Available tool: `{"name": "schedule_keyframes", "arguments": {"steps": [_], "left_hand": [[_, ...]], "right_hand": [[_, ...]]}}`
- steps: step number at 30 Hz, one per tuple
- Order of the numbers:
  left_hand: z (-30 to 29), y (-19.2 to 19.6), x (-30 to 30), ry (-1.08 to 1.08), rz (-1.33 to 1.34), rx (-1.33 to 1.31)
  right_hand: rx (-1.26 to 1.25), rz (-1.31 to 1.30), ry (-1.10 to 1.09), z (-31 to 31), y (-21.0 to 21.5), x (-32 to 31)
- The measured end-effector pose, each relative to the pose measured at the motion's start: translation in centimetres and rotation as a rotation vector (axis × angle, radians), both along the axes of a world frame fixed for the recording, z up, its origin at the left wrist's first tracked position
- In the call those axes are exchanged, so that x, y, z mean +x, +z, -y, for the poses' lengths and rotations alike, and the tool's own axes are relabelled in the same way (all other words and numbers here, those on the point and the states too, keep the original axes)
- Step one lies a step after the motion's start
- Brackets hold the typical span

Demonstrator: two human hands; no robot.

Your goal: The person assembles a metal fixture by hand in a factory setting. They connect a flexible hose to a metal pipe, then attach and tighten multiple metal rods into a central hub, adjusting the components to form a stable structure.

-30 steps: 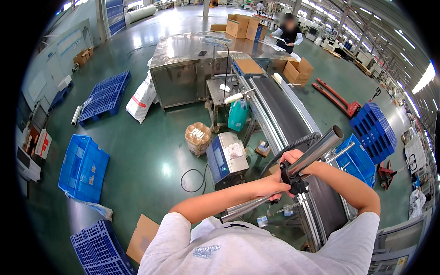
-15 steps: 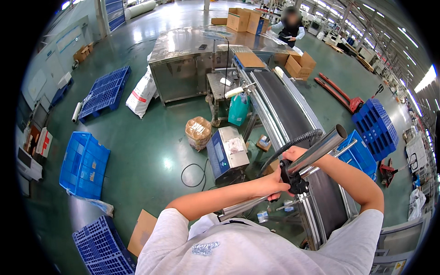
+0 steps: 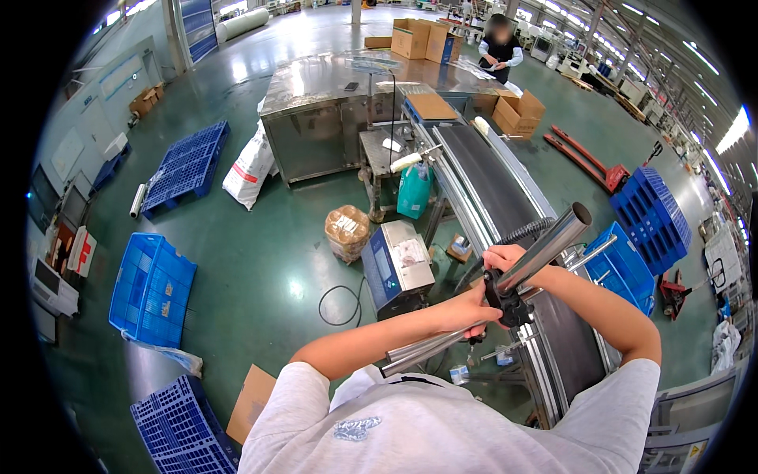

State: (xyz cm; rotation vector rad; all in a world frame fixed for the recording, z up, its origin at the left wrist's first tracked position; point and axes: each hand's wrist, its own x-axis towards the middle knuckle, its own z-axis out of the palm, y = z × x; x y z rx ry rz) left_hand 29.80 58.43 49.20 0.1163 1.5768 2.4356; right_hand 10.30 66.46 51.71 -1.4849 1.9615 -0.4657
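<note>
Close in front of my chest, both hands are at a black pipe clamp [image 3: 513, 310] on a thick shiny metal tube [image 3: 546, 246]. My left hand [image 3: 467, 310] is closed on the clamp's near left side, thumb pressed against it. My right hand [image 3: 505, 257] reaches behind the tube and curls round the clamp's far side; the tube and clamp hide some of its fingers. Thinner metal rods [image 3: 430, 347] run from below the clamp toward my body. A ribbed dark hose [image 3: 527, 231] bends behind the tube. Under it all lies a conveyor's black belt [image 3: 489, 178].
Left of the conveyor stand a box-shaped machine with a screen [image 3: 397, 268], a wrapped round bundle [image 3: 347, 234] and a teal bag [image 3: 414, 191]. Blue crates [image 3: 151, 288] and pallets [image 3: 185, 168] lie around. Beyond are a steel table [image 3: 312, 138], cartons [image 3: 519, 113] and a co-worker [image 3: 500, 51].
The view has shifted slightly. The tube's upper end has tilted a little lower, and my right hand has shifted at the clamp. Across the table, the co-worker's hands have come together.
</note>
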Motion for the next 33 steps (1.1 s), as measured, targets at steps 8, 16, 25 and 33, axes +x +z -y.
{"name": "schedule_keyframes", "arguments": {"steps": [8, 16, 25, 33], "left_hand": [[0.0, 0.2, 0.0, 0.023, 0.047, -0.017], [0.0, 1.0, 0.2, 0.018, 0.031, -0.028], [-0.1, 0.9, 0.1, 0.022, 0.064, -0.015], [0.0, 0.3, -0.1, -0.004, 0.045, 0.051]], "right_hand": [[0.105, 0.21, 0.133, 0.4, 0.7, 0.0], [0.192, 0.238, -0.244, 0.3, -1.2, 0.0], [0.26, 0.214, -0.3, 0.4, 1.2, 1.3], [0.327, 0.451, -0.515, -1.5, 4.1, 2.2]]}}
